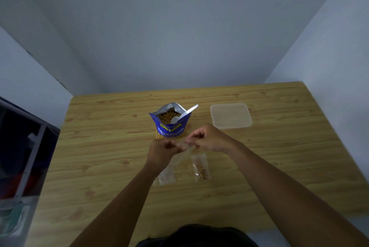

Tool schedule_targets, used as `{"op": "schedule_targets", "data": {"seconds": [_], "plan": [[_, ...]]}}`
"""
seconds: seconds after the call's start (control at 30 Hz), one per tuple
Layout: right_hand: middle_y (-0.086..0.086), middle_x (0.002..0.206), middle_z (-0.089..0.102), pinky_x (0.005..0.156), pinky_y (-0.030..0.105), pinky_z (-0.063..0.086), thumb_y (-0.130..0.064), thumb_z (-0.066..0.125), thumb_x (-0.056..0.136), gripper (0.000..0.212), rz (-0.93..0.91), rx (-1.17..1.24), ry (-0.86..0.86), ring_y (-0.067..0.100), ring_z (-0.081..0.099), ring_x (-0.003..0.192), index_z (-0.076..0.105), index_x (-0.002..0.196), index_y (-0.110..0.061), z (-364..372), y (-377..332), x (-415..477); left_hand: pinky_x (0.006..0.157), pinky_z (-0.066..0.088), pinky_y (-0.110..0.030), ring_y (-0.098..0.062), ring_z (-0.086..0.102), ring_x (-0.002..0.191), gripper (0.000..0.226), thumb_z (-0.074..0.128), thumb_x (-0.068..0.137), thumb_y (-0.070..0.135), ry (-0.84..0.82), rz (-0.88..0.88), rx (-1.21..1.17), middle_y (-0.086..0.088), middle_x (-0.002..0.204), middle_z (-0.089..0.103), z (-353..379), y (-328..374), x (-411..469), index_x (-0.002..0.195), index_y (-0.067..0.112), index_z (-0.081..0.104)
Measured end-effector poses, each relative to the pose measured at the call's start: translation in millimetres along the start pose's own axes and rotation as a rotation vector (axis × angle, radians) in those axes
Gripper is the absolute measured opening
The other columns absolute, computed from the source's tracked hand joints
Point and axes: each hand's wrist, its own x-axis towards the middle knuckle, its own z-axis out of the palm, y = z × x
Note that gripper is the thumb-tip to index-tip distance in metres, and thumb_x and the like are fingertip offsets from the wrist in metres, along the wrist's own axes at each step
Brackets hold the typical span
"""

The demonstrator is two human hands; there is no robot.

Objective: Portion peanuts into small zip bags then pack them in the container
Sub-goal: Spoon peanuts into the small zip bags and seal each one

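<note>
A small clear zip bag [184, 150] is held up by its top edge between the left hand [162, 152] and the right hand [209, 140], above a wooden table [279, 166]. A blue peanut bag [169, 127] is stood open behind, with a white spoon [184, 116] inside. A filled little bag [200, 166] and an empty one [165, 175] are laid flat nearby. A clear container [231, 116] is seen at the right.

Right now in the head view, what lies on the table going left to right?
Empty zip bag → blue peanut bag with white spoon → zip bag holding peanuts → clear lidded container.
</note>
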Motion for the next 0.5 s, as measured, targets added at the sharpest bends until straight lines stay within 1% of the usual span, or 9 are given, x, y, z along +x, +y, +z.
{"op": "schedule_targets", "data": {"seconds": [0.03, 0.1, 0.17, 0.23, 0.27, 0.33, 0.4, 0.47, 0.5], "plan": [[0.002, 0.079, 0.078, 0.069, 0.032, 0.052, -0.027, 0.077, 0.089, 0.007, -0.006, 0.0, -0.019, 0.012, 0.063, 0.067, 0.079, 0.084, -0.032, -0.6, -0.1, 0.8, 0.057, 0.048, -0.01, 0.003, 0.061, 0.056, 0.021, 0.084, 0.069, -0.003, -0.005, -0.001, 0.0, -0.008, 0.07, 0.073, -1.0, 0.3, 0.0, 0.082, -0.013, 0.072], [0.007, 0.08, 0.078, 0.069, 0.032, 0.052, -0.023, 0.079, 0.087, 0.011, -0.017, 0.008, -0.047, 0.013, 0.062, 0.068, 0.079, 0.083, -0.033, -2.1, -1.2, 1.3, 0.059, 0.049, -0.012, 0.0, 0.064, 0.059, 0.023, 0.085, 0.068, 0.001, -0.021, 0.008, 0.008, -0.012, 0.075, 0.074, -2.6, 0.7, -0.6, 0.083, -0.011, 0.073], [0.011, 0.081, 0.077, 0.069, 0.029, 0.051, -0.021, 0.083, 0.083, 0.012, -0.018, 0.009, -0.074, 0.01, 0.061, 0.069, 0.08, 0.084, -0.032, -3.3, -3.8, 0.0, 0.06, 0.05, -0.013, -0.002, 0.065, 0.06, 0.023, 0.085, 0.068, 0.0, -0.036, 0.003, 0.003, -0.012, 0.075, 0.075, -3.3, 2.4, -1.9, 0.083, -0.013, 0.072], [0.004, 0.08, 0.078, 0.069, 0.025, 0.051, -0.022, 0.086, 0.079, 0.01, -0.007, -0.006, -0.091, 0.006, 0.062, 0.071, 0.08, 0.085, -0.029, -3.2, -6.3, -0.7, 0.06, 0.049, -0.012, 0.001, 0.063, 0.058, 0.023, 0.084, 0.068, -0.003, -0.034, 0.003, 0.001, -0.003, 0.068, 0.073, -3.1, 4.6, -2.9, 0.083, -0.015, 0.071], [0.0, 0.079, 0.078, 0.069, 0.024, 0.051, -0.024, 0.087, 0.077, 0.01, 0.003, -0.02, -0.078, 0.004, 0.062, 0.07, 0.081, 0.085, -0.026, -2.9, -6.8, -0.5, 0.06, 0.047, -0.011, 0.003, 0.061, 0.058, 0.023, 0.086, 0.068, 0.0, -0.019, 0.013, 0.025, 0.001, 0.068, 0.072, -2.6, 6.2, -3.3, 0.082, -0.011, 0.072], [-0.007, 0.074, 0.076, 0.067, 0.023, 0.05, -0.03, 0.087, 0.076, 0.013, 0.022, -0.074, 0.023, -0.002, 0.061, 0.066, 0.082, 0.085, -0.023, -2.1, -7.7, 1.3, 0.062, 0.045, -0.013, 0.001, 0.055, 0.065, 0.031, 0.092, 0.064, 0.017, 0.08, 0.058, 0.157, 0.005, 0.076, 0.066, -3.3, 5.2, -2.7, 0.084, 0.006, 0.07], [-0.011, 0.071, 0.075, 0.066, 0.025, 0.051, -0.036, 0.085, 0.078, 0.015, 0.031, -0.124, 0.145, -0.002, 0.064, 0.065, 0.082, 0.084, -0.023, -1.2, -7.5, 3.2, 0.065, 0.045, -0.019, -0.005, 0.051, 0.071, 0.041, 0.092, 0.062, 0.035, 0.197, 0.078, 0.266, 0.004, 0.083, 0.06, -4.4, 0.8, -2.2, 0.084, 0.017, 0.063], [-0.007, 0.071, 0.076, 0.065, 0.03, 0.054, -0.043, 0.084, 0.076, 0.013, 0.036, -0.123, 0.206, 0.005, 0.067, 0.067, 0.081, 0.077, -0.03, 1.0, -7.1, 4.1, 0.064, 0.046, -0.024, -0.008, 0.054, 0.071, 0.041, 0.083, 0.065, 0.055, 0.218, 0.1, 0.34, 0.007, 0.08, 0.06, -2.9, -1.1, -3.0, 0.077, 0.022, 0.062], [-0.005, 0.07, 0.076, 0.063, 0.03, 0.054, -0.044, 0.085, 0.074, 0.013, 0.036, -0.114, 0.217, 0.006, 0.066, 0.064, 0.08, 0.072, -0.033, 2.7, -7.4, 4.2, 0.065, 0.047, -0.025, -0.007, 0.056, 0.071, 0.043, 0.077, 0.067, 0.064, 0.207, 0.111, 0.392, 0.009, 0.077, 0.062, -1.4, 0.3, -4.7, 0.074, 0.024, 0.062]]}}
